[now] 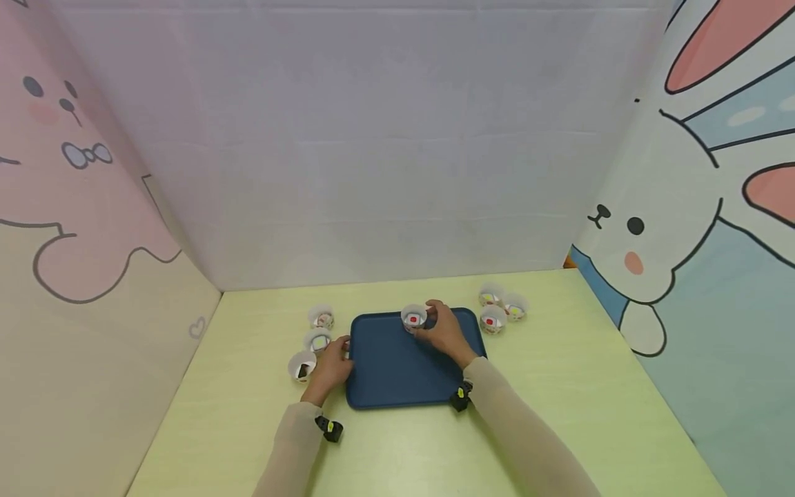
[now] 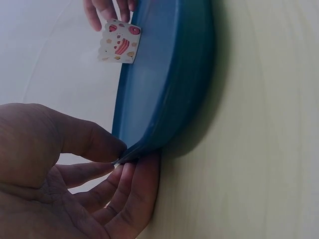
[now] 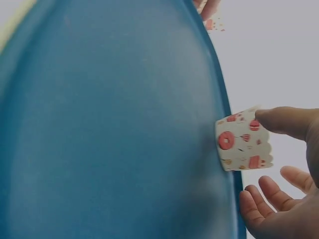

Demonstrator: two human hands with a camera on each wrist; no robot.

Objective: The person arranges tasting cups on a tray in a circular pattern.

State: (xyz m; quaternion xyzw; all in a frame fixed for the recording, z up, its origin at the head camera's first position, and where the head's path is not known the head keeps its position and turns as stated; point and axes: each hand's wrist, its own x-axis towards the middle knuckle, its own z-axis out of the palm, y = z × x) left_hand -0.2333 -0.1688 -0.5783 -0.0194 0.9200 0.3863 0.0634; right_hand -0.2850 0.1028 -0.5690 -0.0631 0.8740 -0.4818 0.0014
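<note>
A blue tray lies on the table before me. My left hand pinches its left rim, thumb on top and fingers curled underneath. On the far part of the tray stands a white paper cup with red dessert prints and a scalloped rim; a small red item shows inside. My right hand is at the cup's right side. In the right wrist view its thumb reaches the cup's rim, while the other fingers are spread loosely apart from the cup.
Left of the tray stand three more cups, one at the back, one in the middle and a front one holding something black. Three others cluster beyond the tray's right corner. A pale curtain hangs behind the table.
</note>
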